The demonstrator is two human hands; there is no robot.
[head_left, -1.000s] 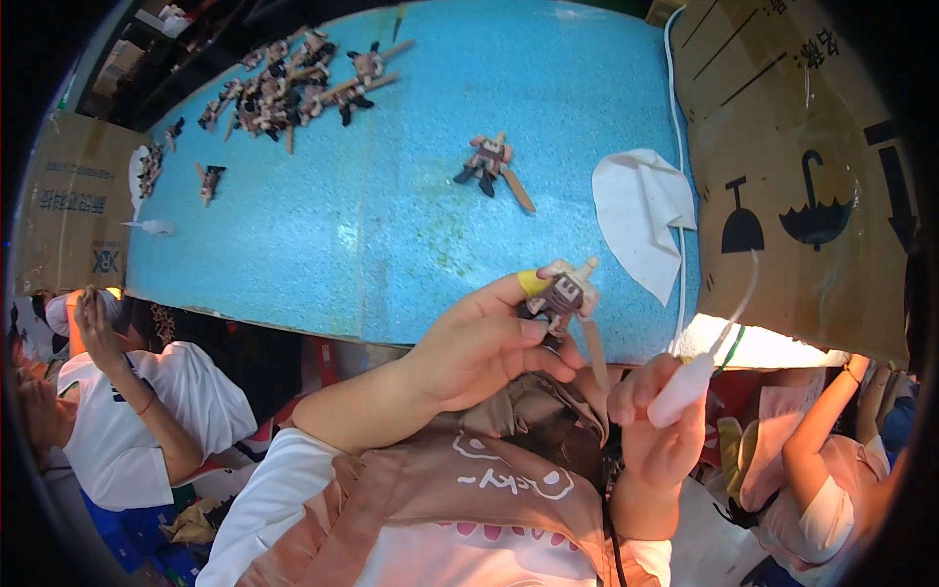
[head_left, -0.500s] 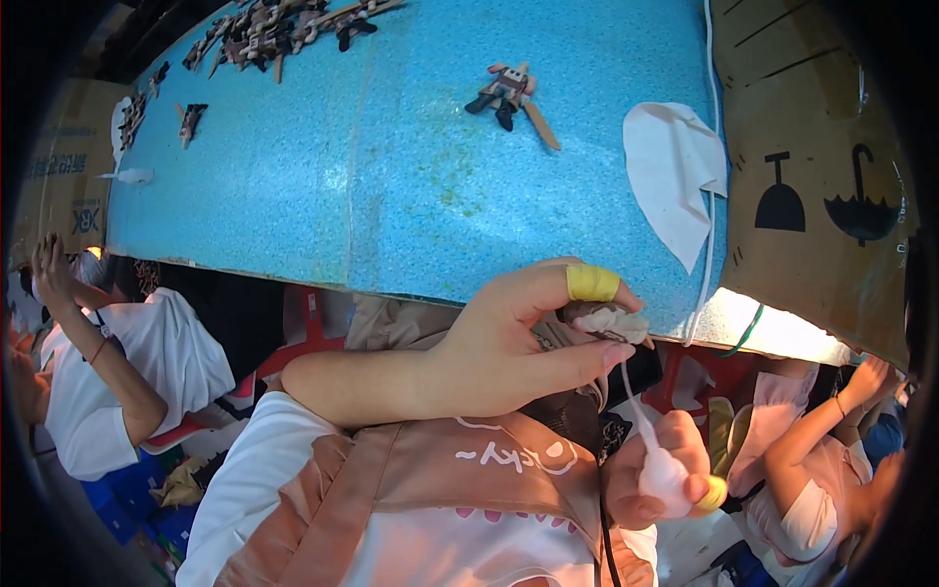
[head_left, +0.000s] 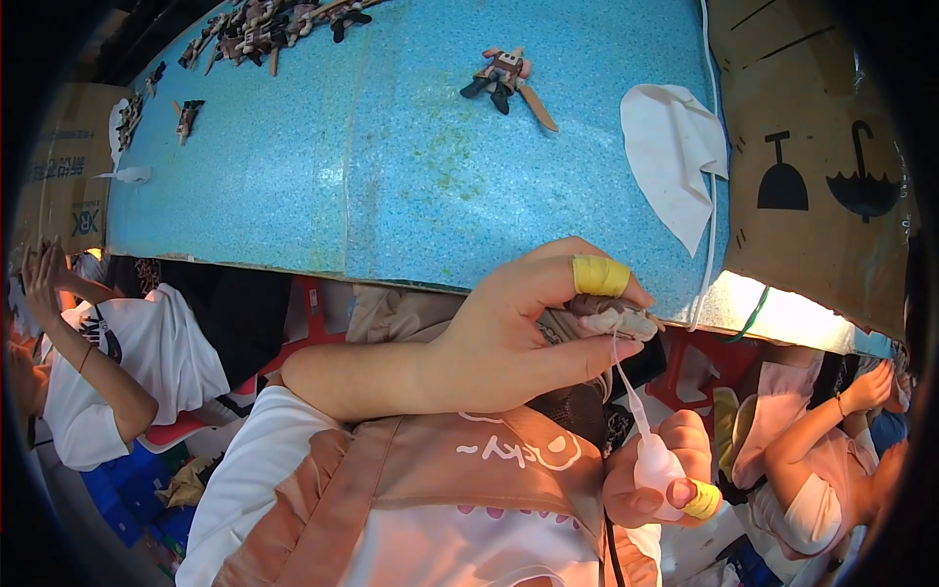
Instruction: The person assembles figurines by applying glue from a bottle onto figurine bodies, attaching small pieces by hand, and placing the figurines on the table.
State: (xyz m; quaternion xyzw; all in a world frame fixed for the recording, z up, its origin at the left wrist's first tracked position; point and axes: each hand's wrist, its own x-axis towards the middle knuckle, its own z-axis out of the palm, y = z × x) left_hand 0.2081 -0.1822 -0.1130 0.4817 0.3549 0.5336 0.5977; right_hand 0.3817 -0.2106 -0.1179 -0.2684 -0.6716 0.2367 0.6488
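Between thumb and fingers, my left hand [head_left: 504, 338] holds a small figurine [head_left: 618, 320], brown and pale, partly hidden by the fingers. Yellow tape wraps one of its fingers. Lower right, my right hand [head_left: 657, 470] is closed around a small white squeeze bottle [head_left: 657, 468] with a long thin nozzle, and yellow tape covers a finger there too. The nozzle's tip points up and reaches the figurine's underside by my left thumb; whether it touches I cannot tell. Beyond my hands, another figurine [head_left: 504, 73] with dark legs and a flat wooden stick lies on the blue table [head_left: 411, 186].
A pile of similar figurines [head_left: 269, 31] lies at the far left, with a single one [head_left: 187, 119] nearer. A white cloth [head_left: 670, 152] and a white cord [head_left: 706, 254] lie at the right, beside a cardboard sheet [head_left: 812, 147]. People sit at left and right.
The view has shifted slightly, so the table things appear a little higher. My left hand still holds the figurine, and the bottle's nozzle stays close to it.
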